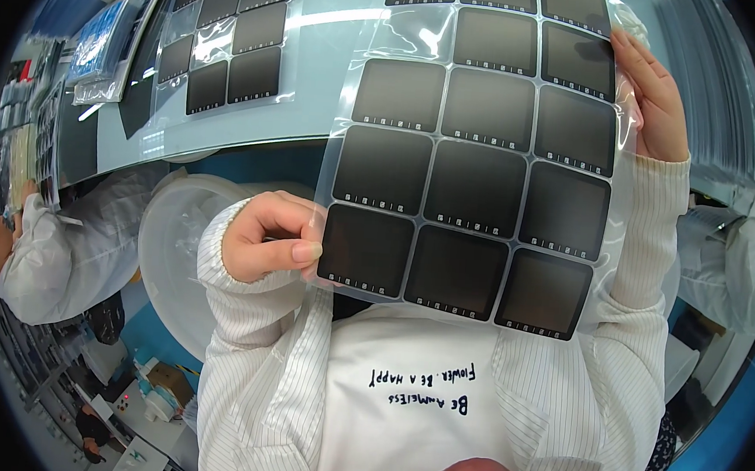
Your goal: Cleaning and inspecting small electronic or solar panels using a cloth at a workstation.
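A clear plastic film sheet (pixel 409 35) is raised off the table and tilted in front of my chest. Rows of dark, rounded square pieces (pixel 475 185) cover it, each with a strip of small pale marks along its lower edge. One spot in the second row from the far end is see-through, with no dark piece. My left hand (pixel 265 238) is closed on the sheet's near left edge, thumb on top. Up at the far right edge, my right hand (pixel 657 96) grips the same sheet, its fingers partly behind the film.
On the pale glass-like tabletop (pixel 316 113) lies another sheet of dark squares (pixel 255 76), left of mine. Farther left is a blue plastic-wrapped packet (pixel 100 50). Stacked sheets (pixel 714 110) line the right side. Below the table edge stands a whitish round bin (pixel 162 247). A person in white (pixel 78 254) works at left.
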The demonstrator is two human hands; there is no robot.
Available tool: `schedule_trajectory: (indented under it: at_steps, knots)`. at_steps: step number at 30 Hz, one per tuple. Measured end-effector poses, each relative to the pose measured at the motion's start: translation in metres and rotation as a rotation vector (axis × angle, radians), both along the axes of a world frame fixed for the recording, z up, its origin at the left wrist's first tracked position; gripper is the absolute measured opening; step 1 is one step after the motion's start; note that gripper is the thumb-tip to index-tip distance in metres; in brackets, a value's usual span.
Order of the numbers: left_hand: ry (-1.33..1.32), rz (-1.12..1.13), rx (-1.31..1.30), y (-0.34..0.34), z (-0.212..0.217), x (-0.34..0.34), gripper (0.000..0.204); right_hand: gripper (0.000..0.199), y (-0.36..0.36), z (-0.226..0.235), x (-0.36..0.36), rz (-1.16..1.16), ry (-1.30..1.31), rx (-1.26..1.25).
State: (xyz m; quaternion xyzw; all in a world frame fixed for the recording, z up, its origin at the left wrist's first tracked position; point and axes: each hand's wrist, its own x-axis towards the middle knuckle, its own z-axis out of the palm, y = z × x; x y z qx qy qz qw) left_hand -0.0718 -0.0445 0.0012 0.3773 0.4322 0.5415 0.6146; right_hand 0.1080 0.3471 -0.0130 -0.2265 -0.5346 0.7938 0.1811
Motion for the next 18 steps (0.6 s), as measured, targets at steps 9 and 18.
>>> schedule_trajectory:
  at_steps: [9, 18]
  knots:
    - [0.003, -0.08, 0.023, 0.003, 0.004, 0.0, 0.022, 0.03, -0.005, 0.008, 0.003, 0.028, 0.015, 0.028]
    - [0.048, -0.208, 0.089, 0.009, 0.002, 0.0, 0.015, 0.032, -0.039, 0.026, -0.015, 0.012, 0.05, -0.017]
